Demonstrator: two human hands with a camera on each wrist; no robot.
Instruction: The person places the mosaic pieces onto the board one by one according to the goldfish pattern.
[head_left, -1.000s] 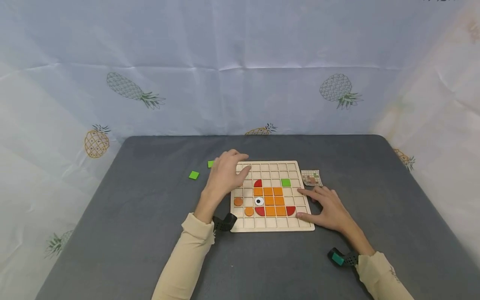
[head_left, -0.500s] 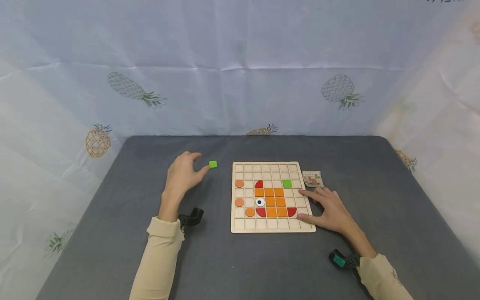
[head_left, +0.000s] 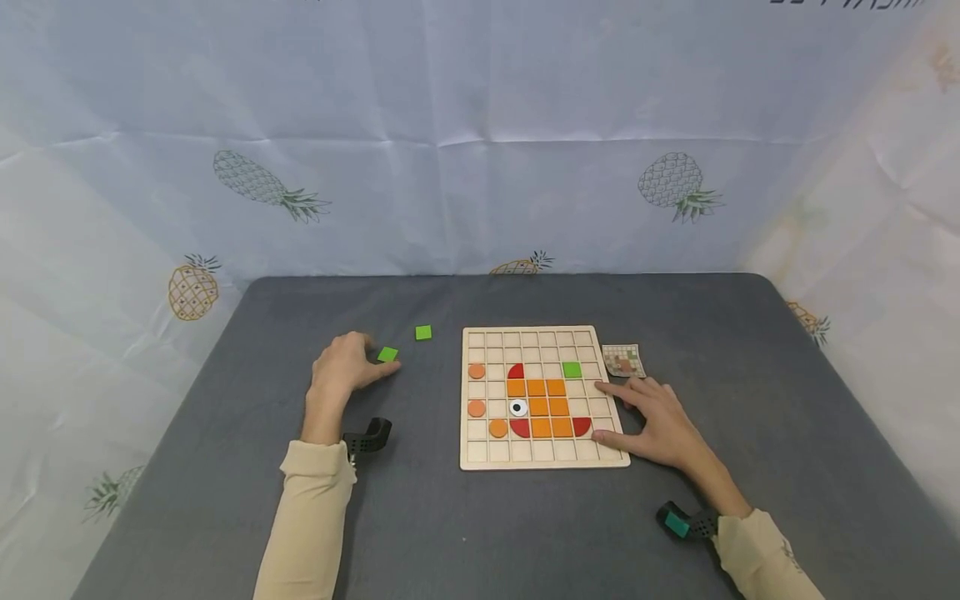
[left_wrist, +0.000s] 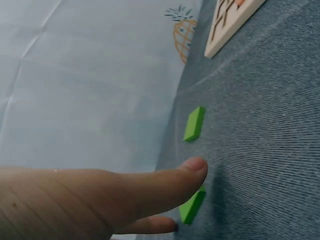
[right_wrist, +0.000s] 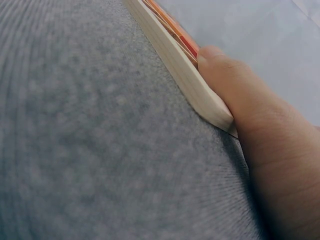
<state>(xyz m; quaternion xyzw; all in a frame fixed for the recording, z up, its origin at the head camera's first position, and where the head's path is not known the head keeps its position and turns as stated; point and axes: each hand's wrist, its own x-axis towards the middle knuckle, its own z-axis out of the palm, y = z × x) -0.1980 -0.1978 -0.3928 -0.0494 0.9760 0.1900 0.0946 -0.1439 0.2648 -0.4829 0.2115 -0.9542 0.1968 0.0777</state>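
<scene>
A flat green square tile (head_left: 387, 354) lies on the table with my left hand (head_left: 341, 372) around it. Thumb and fingers are parted on either side of it; no grip shows, and in the left wrist view the thumb (left_wrist: 170, 182) hides part of this tile (left_wrist: 192, 207). Farther back is a second green tile (head_left: 423, 332). My right hand (head_left: 656, 423) rests its thumb and a fingertip on the right edge of a wooden grid board (head_left: 543, 456). Orange squares (head_left: 537, 407), red quarter-rounds, orange discs, a green square (head_left: 572, 369) and an eye disc (head_left: 518, 407) sit in its cells.
A small printed card (head_left: 622, 360) lies against the board's right side, near the right fingers. The grey-covered table (head_left: 465, 533) ends at a pale cloth backdrop (head_left: 480, 192) with pineapple prints. Dark wrist cameras (head_left: 367, 435) are strapped to both wrists.
From above the board's left side, my left hand has moved left, past the farther green tile, to the nearer one. An orange disc is uncovered on the board. The right hand stays put.
</scene>
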